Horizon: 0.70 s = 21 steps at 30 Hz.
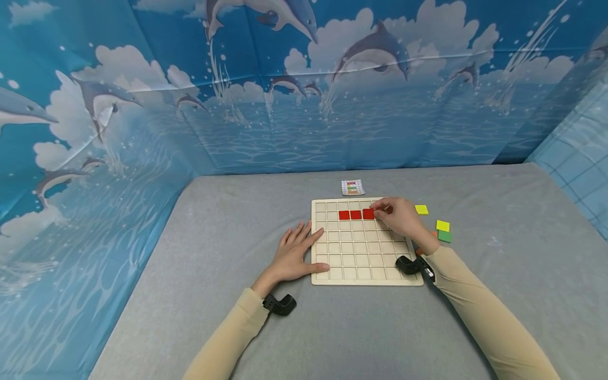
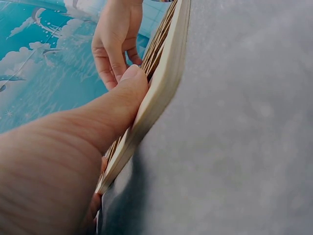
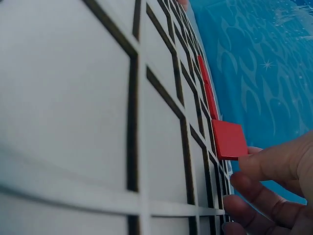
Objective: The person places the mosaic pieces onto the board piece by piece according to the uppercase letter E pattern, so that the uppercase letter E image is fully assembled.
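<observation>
A pale wooden grid board (image 1: 361, 260) lies on the grey surface. My right hand (image 1: 398, 215) is over its upper right part, pinching a red square tile (image 3: 230, 139) by one edge between thumb and fingertips. In the right wrist view that tile is tilted up from the grid. Two more red tiles (image 1: 350, 215) sit side by side in cells of the second row, just left of it. At the board's left edge rests my left hand (image 1: 291, 257), fingers spread, with the thumb (image 2: 128, 81) lying over the rim.
Beyond the board lies a small pattern card (image 1: 352, 187) with coloured squares on a grid. Right of the board are yellow tiles (image 1: 421, 209) and a green tile (image 1: 444, 236); orange ones are partly hidden by the right wrist. A dolphin-print curtain (image 1: 304, 132) stands behind.
</observation>
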Available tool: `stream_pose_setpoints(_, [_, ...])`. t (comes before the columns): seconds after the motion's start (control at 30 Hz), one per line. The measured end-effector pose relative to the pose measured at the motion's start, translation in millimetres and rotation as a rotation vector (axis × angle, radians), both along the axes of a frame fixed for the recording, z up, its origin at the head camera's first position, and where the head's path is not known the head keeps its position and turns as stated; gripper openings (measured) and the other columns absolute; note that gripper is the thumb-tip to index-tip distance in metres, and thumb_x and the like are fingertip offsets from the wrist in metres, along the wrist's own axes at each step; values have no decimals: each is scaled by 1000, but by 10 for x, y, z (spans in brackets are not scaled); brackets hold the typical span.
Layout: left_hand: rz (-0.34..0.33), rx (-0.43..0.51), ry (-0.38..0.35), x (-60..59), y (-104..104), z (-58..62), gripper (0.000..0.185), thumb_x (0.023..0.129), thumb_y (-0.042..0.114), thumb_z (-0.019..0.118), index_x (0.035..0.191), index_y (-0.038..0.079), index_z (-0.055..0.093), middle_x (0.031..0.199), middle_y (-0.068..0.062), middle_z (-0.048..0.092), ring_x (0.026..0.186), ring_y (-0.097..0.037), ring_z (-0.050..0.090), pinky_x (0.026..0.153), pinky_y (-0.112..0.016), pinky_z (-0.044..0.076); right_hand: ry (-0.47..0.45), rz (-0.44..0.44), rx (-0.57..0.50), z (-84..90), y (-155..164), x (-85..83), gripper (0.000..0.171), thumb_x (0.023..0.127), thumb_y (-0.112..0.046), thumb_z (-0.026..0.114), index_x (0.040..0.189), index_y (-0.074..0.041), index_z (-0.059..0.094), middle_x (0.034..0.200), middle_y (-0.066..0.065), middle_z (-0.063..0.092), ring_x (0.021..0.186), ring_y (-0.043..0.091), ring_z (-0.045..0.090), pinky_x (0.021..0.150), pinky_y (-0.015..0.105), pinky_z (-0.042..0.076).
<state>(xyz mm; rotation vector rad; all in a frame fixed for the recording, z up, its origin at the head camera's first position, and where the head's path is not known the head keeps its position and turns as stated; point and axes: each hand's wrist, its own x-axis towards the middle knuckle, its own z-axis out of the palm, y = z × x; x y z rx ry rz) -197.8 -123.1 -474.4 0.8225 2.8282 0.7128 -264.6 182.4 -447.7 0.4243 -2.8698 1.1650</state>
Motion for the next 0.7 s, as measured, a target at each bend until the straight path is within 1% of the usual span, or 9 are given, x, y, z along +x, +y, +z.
stream_pose_setpoints(0.13, [0, -3, 1, 0, 0, 0, 87, 83, 58, 63, 152, 23, 24, 157, -9, 8, 143, -24, 0, 111, -45, -2, 42, 22, 41, -5, 0, 6, 20, 92, -6, 61, 108, -2, 71, 99, 15, 63, 75, 24, 55, 61, 35, 39])
stream_pose_setpoints(0.3, [-4, -3, 0, 5, 3, 10, 86, 84, 57, 63, 152, 22, 25, 157, -9, 8, 143, -25, 0, 111, -45, -2, 72, 33, 83, -15, -6, 12, 21, 91, -6, 62, 109, -2, 71, 87, 11, 56, 68, 22, 45, 59, 34, 33])
stream_pose_setpoints(0.4, [-9, 2, 2, 6, 0, 8, 85, 84, 56, 63, 152, 22, 25, 157, -9, 8, 143, -25, 0, 111, -46, -2, 77, 37, 92, -20, -8, 10, 22, 90, -5, 63, 110, -2, 71, 82, 9, 52, 67, 22, 42, 58, 34, 31])
stream_pose_setpoints(0.5, [-10, 2, 2, 8, -2, 9, 85, 84, 56, 63, 152, 22, 25, 158, -9, 8, 143, -25, 0, 111, -46, -2, 78, 48, 102, -24, -9, 2, 23, 90, -5, 63, 112, -2, 70, 82, 9, 52, 68, 22, 41, 58, 34, 31])
stream_pose_setpoints(0.7, [-9, 5, 1, 8, -2, 19, 86, 84, 56, 63, 152, 22, 24, 158, -9, 8, 143, -25, 0, 111, -46, -2, 84, 73, 114, -11, -6, -2, 25, 90, -4, 63, 113, -3, 70, 90, 12, 56, 72, 24, 46, 62, 36, 36])
